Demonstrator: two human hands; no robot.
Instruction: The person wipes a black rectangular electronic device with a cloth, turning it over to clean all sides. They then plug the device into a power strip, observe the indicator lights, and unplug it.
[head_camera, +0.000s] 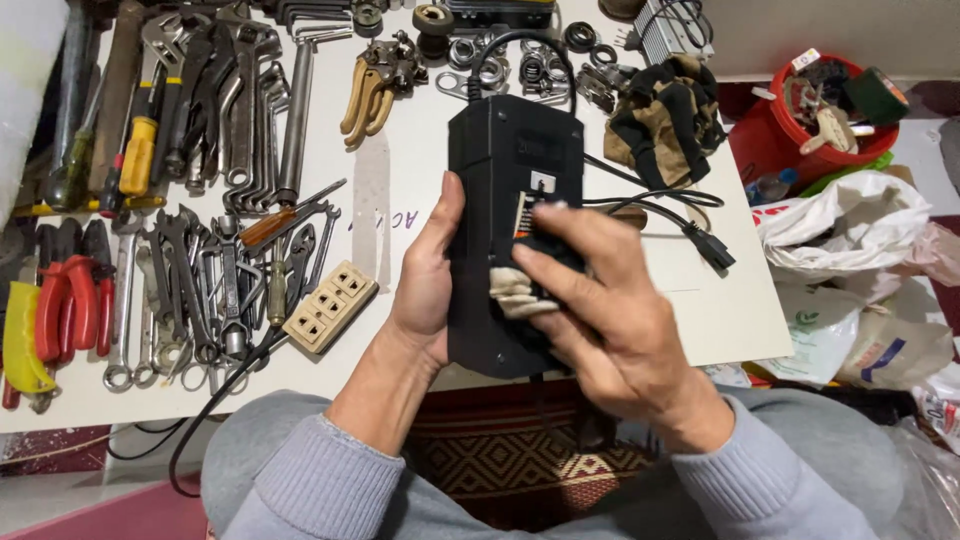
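Note:
A black rectangular charger box (505, 170) lies on the white table (400, 210), its near end over the table's front edge. My left hand (425, 275) grips its left side, thumb up along the edge. My right hand (600, 310) presses a small beige cloth (515, 292) against the box's top face, near an orange and white label. A black cable (650, 200) runs from the box to a plug at the right.
Several wrenches and pliers (200, 250) lie at the left beside a beige socket strip (330, 305). Dark gloves (665, 115) rest at the back right. A red bucket (800, 130) and plastic bags (850, 230) stand right of the table.

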